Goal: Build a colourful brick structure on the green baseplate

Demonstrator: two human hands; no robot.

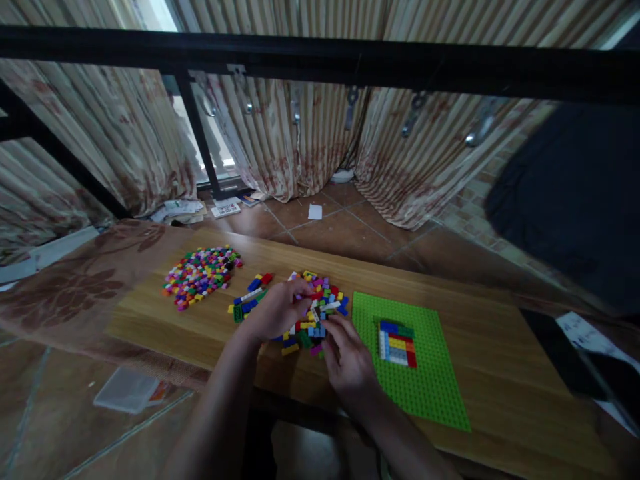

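A loose heap of coloured bricks (pixel 325 303) lies in the middle of the wooden table (pixel 500 373). My left hand (pixel 275 310) rests on the heap's left side with its fingers curled among the bricks. My right hand (pixel 350 360) sits at the heap's near edge, fingers bent and touching the bricks. Whether either hand holds a brick is hidden. To the right lies a green baseplate (pixel 425 393) with a small block of stacked bricks (pixel 397 343) built on it. A few longer bricks (pixel 250 300) lie just left of my left hand.
A second pile of small coloured pieces (pixel 203 275) lies at the table's far left. A black metal bar (pixel 320 63) crosses overhead. Curtains (pixel 280 140) hang behind, with papers (pixel 225 208) on the tiled floor. A clear plastic lid (pixel 126 390) lies below left.
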